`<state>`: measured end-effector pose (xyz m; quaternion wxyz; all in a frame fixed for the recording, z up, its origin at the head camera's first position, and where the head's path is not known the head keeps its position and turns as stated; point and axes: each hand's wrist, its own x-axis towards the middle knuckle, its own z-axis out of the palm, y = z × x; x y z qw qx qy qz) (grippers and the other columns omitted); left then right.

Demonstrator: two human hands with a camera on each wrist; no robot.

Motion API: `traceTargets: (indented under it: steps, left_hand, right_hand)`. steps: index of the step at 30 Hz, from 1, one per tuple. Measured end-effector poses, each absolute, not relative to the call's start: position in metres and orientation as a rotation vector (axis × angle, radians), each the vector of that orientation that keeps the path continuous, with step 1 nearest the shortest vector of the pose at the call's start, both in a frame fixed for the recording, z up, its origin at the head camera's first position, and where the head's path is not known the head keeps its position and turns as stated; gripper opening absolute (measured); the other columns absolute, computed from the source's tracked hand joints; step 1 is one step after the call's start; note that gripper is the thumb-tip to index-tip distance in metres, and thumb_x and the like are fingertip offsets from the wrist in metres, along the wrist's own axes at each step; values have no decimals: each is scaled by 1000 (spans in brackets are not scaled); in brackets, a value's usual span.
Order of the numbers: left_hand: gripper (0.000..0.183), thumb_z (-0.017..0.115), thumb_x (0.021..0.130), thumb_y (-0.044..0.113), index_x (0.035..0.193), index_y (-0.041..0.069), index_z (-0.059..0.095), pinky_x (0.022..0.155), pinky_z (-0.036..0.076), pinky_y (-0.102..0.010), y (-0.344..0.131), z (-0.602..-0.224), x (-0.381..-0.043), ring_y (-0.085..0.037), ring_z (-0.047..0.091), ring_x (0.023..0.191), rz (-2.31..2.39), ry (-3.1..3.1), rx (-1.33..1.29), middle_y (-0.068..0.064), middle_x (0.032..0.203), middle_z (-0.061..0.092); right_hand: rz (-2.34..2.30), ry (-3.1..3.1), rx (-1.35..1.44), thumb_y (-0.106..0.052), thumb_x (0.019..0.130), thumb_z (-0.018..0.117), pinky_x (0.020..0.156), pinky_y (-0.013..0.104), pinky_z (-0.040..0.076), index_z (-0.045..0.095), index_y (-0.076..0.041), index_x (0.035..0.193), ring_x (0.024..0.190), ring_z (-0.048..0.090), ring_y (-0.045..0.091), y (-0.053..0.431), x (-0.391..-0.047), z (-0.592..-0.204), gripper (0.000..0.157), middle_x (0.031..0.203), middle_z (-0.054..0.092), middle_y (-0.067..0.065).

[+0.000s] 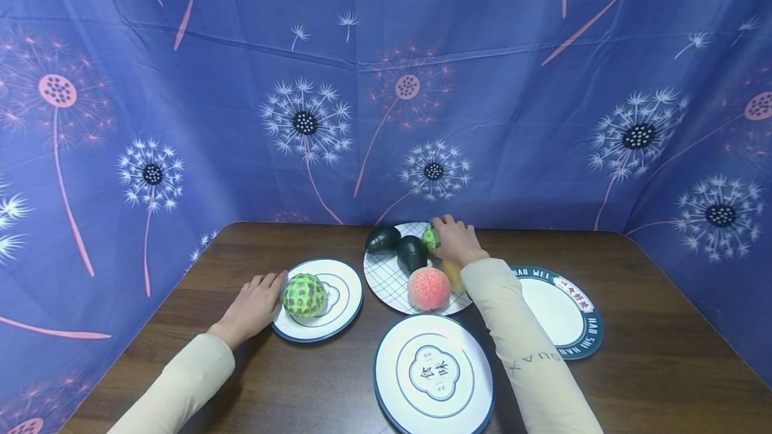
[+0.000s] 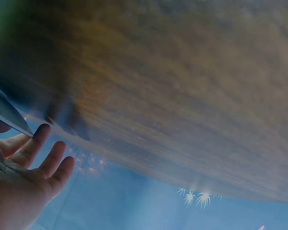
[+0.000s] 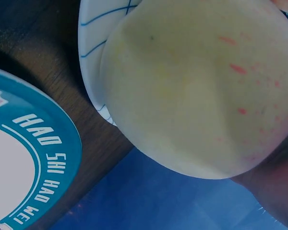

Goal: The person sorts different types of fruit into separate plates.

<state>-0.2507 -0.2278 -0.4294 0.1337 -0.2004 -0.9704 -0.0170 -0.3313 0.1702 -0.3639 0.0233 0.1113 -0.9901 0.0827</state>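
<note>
My left hand [image 1: 256, 303] is at the left rim of a small blue-rimmed plate [image 1: 346, 323], pinching its edge; the left wrist view shows the plate's edge [image 2: 9, 115] against the fingers. On that plate sits a green knobbly custard apple [image 1: 304, 295] with brownish spots. My right hand [image 1: 456, 241] reaches over the checked plate [image 1: 382, 283], its fingers curled round the right side of a second, partly covered custard apple [image 1: 430, 238]. Below that hand lies a pale yellow fruit with red flecks [image 3: 197, 86], which fills most of the right wrist view.
Two dark green avocados [image 1: 413, 253] and a pinkish-red peach [image 1: 429, 288] share the checked plate. Stacked blue-rimmed plates [image 1: 433, 372] stand at the front. A teal-rimmed oval plate [image 1: 594, 330] lies right, partly behind the right sleeve. A blue dandelion cloth [image 1: 386, 86] hangs behind the table.
</note>
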Motion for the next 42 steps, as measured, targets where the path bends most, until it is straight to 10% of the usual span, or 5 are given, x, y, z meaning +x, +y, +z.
traceTargets:
  steps: [42]
  left_hand:
    - [47,53,89,15,130,-5,43,89,41,-53,-228,-432,-253,-40,50,108,-41,-2832,-570,-21,118,54]
  right_hand:
    - [224,-2988,333,-23,74,73,95,60,33,36,-11,138,114,45,47,168,-334,-365,75,135,39,23]
